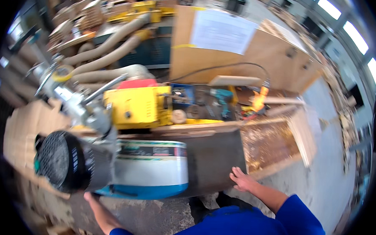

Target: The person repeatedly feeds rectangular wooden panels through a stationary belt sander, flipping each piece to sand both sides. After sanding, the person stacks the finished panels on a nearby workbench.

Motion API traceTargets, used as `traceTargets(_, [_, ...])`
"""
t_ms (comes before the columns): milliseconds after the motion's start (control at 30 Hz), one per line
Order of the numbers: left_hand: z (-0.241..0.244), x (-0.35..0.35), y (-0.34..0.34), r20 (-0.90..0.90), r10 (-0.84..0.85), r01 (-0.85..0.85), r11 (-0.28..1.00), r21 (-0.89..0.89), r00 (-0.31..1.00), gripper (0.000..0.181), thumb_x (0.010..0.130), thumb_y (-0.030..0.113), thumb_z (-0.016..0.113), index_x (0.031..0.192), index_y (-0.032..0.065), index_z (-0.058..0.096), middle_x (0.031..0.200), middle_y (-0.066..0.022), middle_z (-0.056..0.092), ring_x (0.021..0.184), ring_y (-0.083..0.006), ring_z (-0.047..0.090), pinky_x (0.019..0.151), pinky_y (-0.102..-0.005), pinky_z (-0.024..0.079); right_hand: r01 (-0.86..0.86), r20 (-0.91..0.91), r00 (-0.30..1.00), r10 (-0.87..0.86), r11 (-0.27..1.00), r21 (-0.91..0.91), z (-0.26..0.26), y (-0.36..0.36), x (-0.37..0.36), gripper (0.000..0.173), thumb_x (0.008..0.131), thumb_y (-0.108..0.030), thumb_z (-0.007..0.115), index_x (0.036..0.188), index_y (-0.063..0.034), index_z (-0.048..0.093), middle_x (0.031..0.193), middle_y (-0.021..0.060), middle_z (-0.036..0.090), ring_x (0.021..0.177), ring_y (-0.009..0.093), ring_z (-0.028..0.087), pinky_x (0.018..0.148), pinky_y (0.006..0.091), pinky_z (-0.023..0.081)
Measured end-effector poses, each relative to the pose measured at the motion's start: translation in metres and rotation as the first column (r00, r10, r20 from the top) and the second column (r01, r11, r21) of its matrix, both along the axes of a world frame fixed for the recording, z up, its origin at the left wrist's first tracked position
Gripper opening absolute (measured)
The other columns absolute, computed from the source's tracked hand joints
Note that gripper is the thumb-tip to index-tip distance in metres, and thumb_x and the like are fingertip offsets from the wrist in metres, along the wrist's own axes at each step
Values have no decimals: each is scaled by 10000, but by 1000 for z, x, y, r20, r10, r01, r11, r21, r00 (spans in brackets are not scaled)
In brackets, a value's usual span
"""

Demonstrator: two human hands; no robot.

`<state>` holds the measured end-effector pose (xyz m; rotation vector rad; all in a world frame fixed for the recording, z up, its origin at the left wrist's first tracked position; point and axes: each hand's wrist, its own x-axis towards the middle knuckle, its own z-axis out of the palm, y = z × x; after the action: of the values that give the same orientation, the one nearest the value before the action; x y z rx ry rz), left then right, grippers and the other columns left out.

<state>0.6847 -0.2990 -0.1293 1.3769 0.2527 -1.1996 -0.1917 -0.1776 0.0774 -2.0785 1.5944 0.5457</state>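
My right hand [242,180] rests with spread fingers on the right front corner of a dark metal machine table [216,159]. My left hand [88,196] is at the lower front edge of a machine with a white and blue housing [151,169] and a black motor with a perforated cover [55,160]; its fingers are mostly hidden beneath the machine. Above the motor rises a grey metal column with handles [72,103]. The picture is somewhat blurred.
Behind the housing stand a yellow power feeder [135,107] and a teal cordless drill [222,100]. A sawdust-covered wooden tray [271,143] adjoins the table's right side. Dust hoses [112,45] run at the back left, near a plywood panel [209,61] bearing a paper sheet.
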Motion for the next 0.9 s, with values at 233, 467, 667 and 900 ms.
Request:
traceTargets(233, [54,-50,-2,379,46,-187,920,344,924,338,911,335,695,1071,49,612,872,-90,650,688,-262,647,548,-471,556,-7,0,1000,7,995,99,-3,-5,-2,817,814,-376,705,1444,-3,343,1544,367,147,1440,503,199,1179,465,277])
traceTargets(467, [89,-96,38,360,3,-148,915,375,933,279,918,284,699,1051,49,628,902,-85,649,756,-241,636,576,-402,534,15,-57,998,-8,991,129,-3,-4,-4,817,851,-394,672,1498,-60,302,1603,261,92,1489,398,139,1139,472,358])
traceTargets(667, [89,-163,91,319,-229,111,931,348,920,323,956,346,620,1083,49,608,830,-76,638,667,-233,630,598,-397,544,42,-20,999,-40,989,139,3,-4,-3,842,855,-418,679,1494,-34,287,1601,263,95,1488,408,131,1121,485,382])
traceTargets(900, [92,-315,156,244,-265,208,949,235,933,210,976,268,600,1112,113,566,824,-33,595,717,-204,621,645,-418,583,49,47,997,-55,991,122,1,-1,-6,889,838,-445,689,1501,-25,270,1591,288,94,1479,444,122,1123,503,371])
